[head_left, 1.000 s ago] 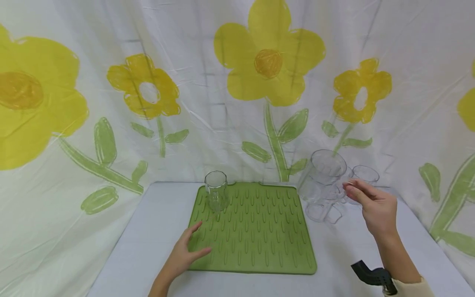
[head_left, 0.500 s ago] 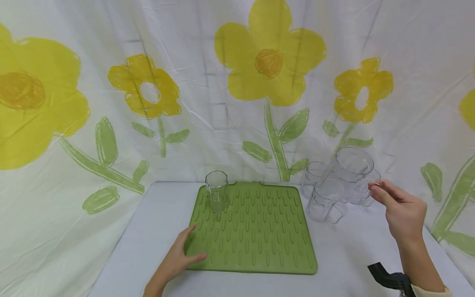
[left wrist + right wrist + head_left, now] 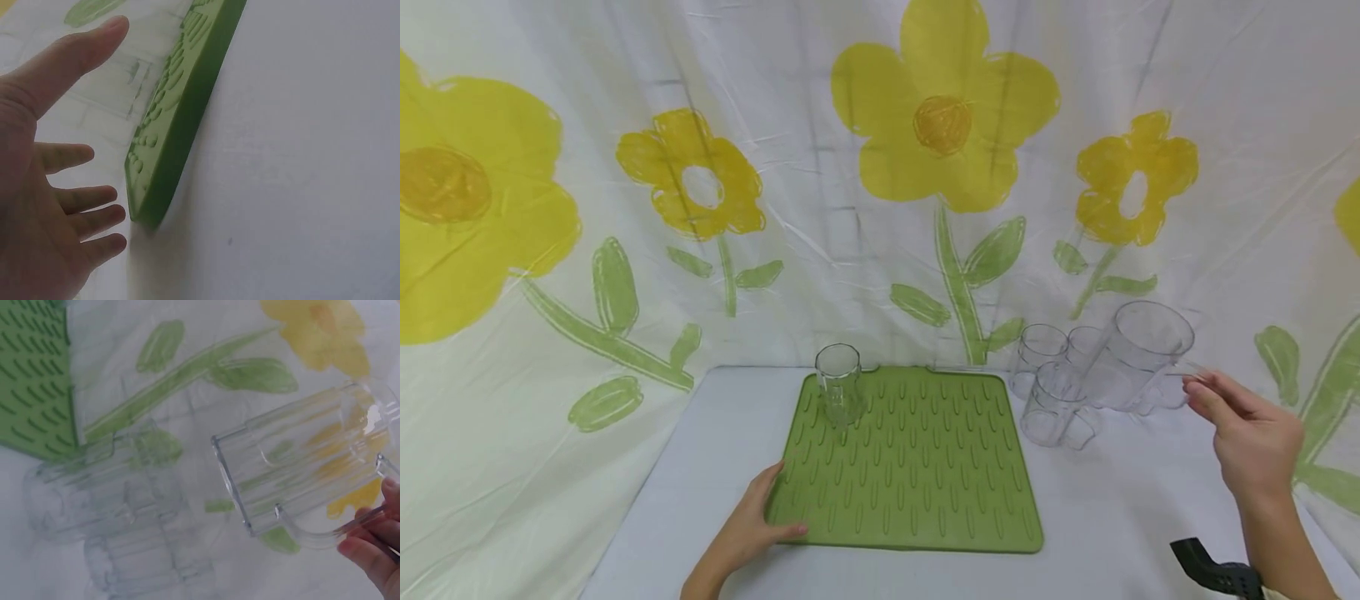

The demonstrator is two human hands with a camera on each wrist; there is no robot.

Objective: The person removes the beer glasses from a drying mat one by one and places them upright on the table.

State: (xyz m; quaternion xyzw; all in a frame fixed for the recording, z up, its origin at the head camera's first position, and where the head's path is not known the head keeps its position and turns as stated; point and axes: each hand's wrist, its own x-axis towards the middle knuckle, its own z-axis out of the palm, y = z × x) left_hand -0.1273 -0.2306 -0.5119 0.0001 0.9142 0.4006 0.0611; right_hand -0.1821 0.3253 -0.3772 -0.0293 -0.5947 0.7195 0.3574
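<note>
My right hand point(image 3: 1255, 433) grips a large clear mug point(image 3: 1150, 333) by its handle, above the table at the right. In the right wrist view, thumb and fingers pinch the handle point(image 3: 306, 537), and the mug point(image 3: 300, 450) is see-through. Beside the front left corner of a green ribbed mat point(image 3: 917, 467), my left hand point(image 3: 741, 525) lies with fingers spread and holds nothing. The left wrist view shows those fingers point(image 3: 94, 222) relaxed near the mat's edge point(image 3: 187, 125). A clear glass mug point(image 3: 838, 383) stands upright on the mat's back left part.
Several clear mugs point(image 3: 1051, 417) stand close together on the white table point(image 3: 1112, 517), right of the mat and partly behind the held one. A white curtain point(image 3: 805, 250) with yellow flowers hangs along the table's back edge. A black strap point(image 3: 1217, 571) is on the right wrist.
My right hand has moved right with the clear mug, uncovering the mugs behind it. My left hand has drawn slightly left and down toward the mat's front corner.
</note>
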